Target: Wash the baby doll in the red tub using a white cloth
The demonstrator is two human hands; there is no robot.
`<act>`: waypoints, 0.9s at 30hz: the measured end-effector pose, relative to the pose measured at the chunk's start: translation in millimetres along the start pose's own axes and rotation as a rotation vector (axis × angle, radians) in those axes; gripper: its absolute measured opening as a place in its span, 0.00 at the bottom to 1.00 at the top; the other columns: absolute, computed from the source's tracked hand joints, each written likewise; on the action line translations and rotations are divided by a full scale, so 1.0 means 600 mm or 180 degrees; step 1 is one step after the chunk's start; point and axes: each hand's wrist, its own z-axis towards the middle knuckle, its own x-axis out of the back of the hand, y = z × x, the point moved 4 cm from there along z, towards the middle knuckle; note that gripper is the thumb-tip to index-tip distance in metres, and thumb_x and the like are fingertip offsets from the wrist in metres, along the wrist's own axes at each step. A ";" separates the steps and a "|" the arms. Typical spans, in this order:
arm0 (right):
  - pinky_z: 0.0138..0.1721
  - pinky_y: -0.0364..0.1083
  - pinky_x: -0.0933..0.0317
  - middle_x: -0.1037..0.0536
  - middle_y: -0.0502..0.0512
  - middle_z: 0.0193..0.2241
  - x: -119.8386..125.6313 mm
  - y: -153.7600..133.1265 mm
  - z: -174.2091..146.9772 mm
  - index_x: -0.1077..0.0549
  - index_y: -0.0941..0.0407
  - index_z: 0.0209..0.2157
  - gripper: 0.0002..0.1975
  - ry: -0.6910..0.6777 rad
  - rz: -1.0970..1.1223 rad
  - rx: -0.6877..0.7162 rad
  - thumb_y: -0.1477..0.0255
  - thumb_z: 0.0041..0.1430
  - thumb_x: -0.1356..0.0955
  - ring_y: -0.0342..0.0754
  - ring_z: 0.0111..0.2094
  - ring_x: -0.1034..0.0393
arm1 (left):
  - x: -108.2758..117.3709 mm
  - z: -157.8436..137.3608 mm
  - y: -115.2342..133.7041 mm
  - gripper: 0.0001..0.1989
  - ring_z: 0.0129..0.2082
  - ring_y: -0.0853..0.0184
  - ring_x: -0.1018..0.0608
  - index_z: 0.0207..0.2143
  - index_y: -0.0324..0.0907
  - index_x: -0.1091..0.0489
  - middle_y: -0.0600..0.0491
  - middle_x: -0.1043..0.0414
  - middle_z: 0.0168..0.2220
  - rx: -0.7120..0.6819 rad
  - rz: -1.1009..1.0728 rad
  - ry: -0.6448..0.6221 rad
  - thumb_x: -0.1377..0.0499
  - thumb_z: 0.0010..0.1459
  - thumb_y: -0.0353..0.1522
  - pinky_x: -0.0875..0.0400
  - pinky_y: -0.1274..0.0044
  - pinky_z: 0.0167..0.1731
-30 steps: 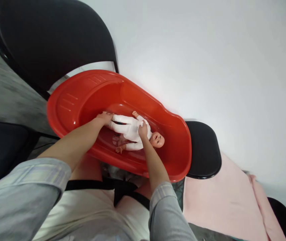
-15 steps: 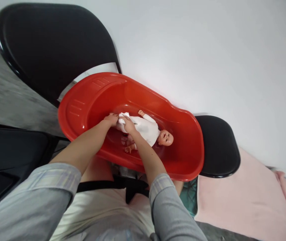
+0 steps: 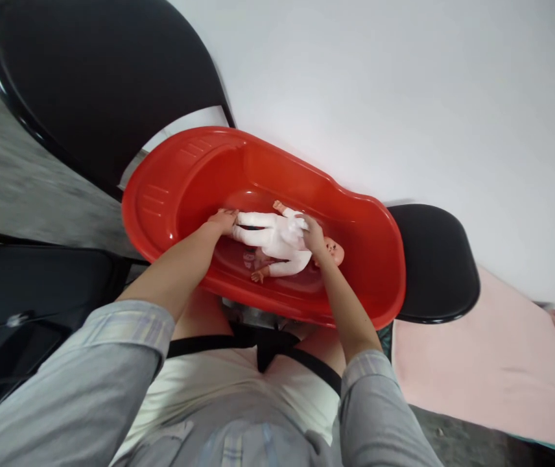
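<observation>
since half a second ago, right hand (image 3: 313, 235) is now gripping baby doll (image 3: 277, 241) at chest; left hand (image 3: 222, 221) is closing around feet inside red baby bathtub (image 3: 170, 188).

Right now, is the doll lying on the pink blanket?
No, the doll lies inside the red tub, with the pink blanket off to the side.

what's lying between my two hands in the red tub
The head view shows the baby doll in its white suit stretched between them: your left hand is at its feet, your right hand at its chest by the head, inside the red tub.
</observation>
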 end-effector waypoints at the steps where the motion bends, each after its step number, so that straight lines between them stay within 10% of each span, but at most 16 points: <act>1: 0.66 0.48 0.32 0.24 0.64 0.67 0.008 0.012 -0.012 0.24 0.59 0.67 0.39 -0.0054 -0.0342 -0.0162 0.91 0.59 0.42 0.52 0.62 0.25 | 0.001 0.000 0.000 0.55 0.82 0.45 0.45 0.85 0.37 0.50 0.38 0.51 0.83 0.0001 0.0029 -0.0003 0.32 0.65 0.47 0.43 0.64 0.78; 8: 0.66 0.58 0.37 0.30 0.77 0.69 -0.042 0.032 -0.060 0.32 0.60 0.76 0.31 -0.0650 -0.2273 -0.0694 0.81 0.75 0.40 0.66 0.65 0.30 | 0.003 -0.003 0.001 0.54 0.82 0.45 0.45 0.85 0.37 0.51 0.38 0.52 0.83 -0.0004 0.0051 -0.0034 0.33 0.67 0.47 0.45 0.64 0.78; 27: 0.68 0.57 0.32 0.34 0.73 0.74 -0.225 -0.173 -0.003 0.28 0.64 0.74 0.28 -0.1063 -0.1260 0.0244 0.82 0.77 0.38 0.67 0.70 0.34 | 0.012 -0.021 0.014 0.55 0.82 0.47 0.45 0.85 0.38 0.49 0.39 0.49 0.83 0.0049 0.0103 -0.0075 0.30 0.65 0.45 0.46 0.67 0.78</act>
